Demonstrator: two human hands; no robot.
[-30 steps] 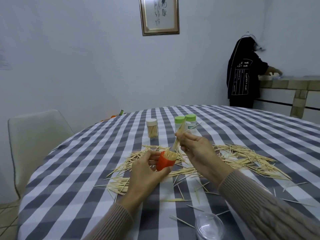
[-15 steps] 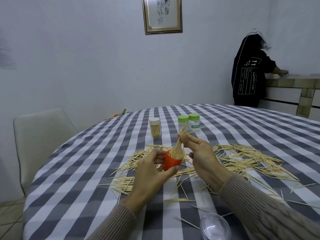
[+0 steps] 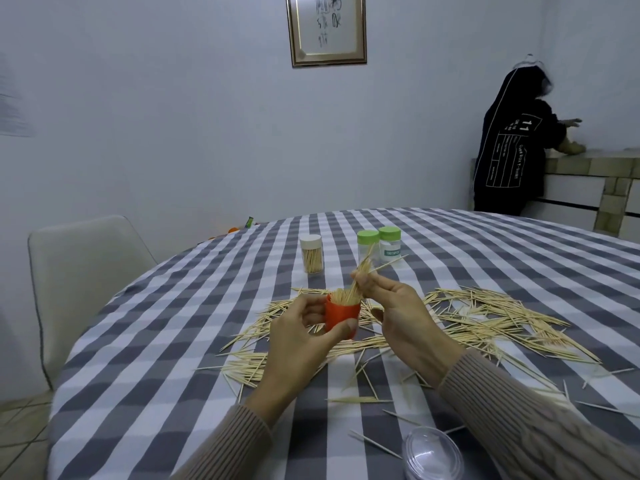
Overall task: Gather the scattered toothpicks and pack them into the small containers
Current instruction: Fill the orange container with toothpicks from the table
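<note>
Two hands worked above the checked surface (image 3: 180,327) in the head view. The left hand (image 3: 304,337) curled round an orange container (image 3: 341,315), thumb on its near side and fingers on the far side, holding it upright just above the cloth; the container was already packed with toothpicks standing on end. The right hand (image 3: 398,313) pinched a small bundle of toothpicks (image 3: 362,275) between thumb and fingertips, the bundle tilted with its lower ends reaching the container's mouth and its upper ends fanning up and to the right. Scattered toothpicks (image 3: 485,317) lay in a broad drift across the surface under and beyond the hands, thickest to the right, with loose strays nearer the person. Farther back stood a white-capped jar (image 3: 311,252) filled with toothpicks, and to its right two green-capped jars (image 3: 379,244) side by side. A clear round lid (image 3: 433,455) sat at the near edge. A pale chair (image 3: 83,271) stood to the left, and another person in a dark hooded top (image 3: 509,140) stood at a counter in the far right corner.
</note>
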